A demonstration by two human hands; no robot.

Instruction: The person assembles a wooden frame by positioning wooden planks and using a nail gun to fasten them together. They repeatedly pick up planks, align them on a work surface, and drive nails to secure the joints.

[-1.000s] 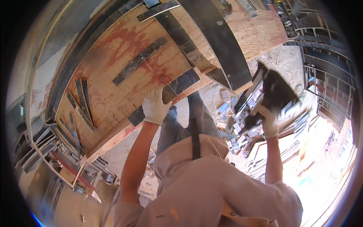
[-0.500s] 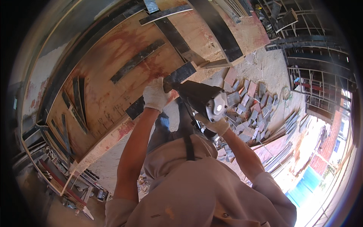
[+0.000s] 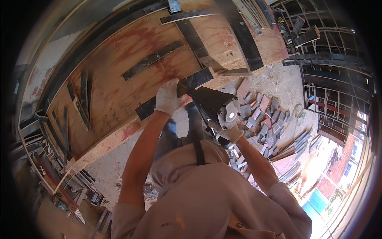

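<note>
My right hand (image 3: pixel 230 133), in a pale work glove, is wrapped round the handle of a black nail gun (image 3: pixel 215 104) with a grey bolted end cap. The gun's nose points left, toward a dark wooden strip (image 3: pixel 146 109) lying slantwise along the near edge of the worktable. My left hand (image 3: pixel 167 98), gloved too, is closed over the middle of this strip, just left of the nose. The glove and the gun hide the strip's middle, and where the nose meets the wood cannot be made out.
The wooden worktable (image 3: pixel 115 107) has reddish stains. On it lie another dark strip (image 3: pixel 153 59), several narrow strips (image 3: pixel 84 95) at the left and long dark boards (image 3: pixel 240 38) at the far right. Cut wood blocks (image 3: pixel 264 115) are heaped on the floor at the right, beside dark racks (image 3: pixel 332 79).
The whole view has turned slightly, so the table appears shifted right. My left thumb shows more plainly beside the gun's nose. Both hands keep nearly the same places.
</note>
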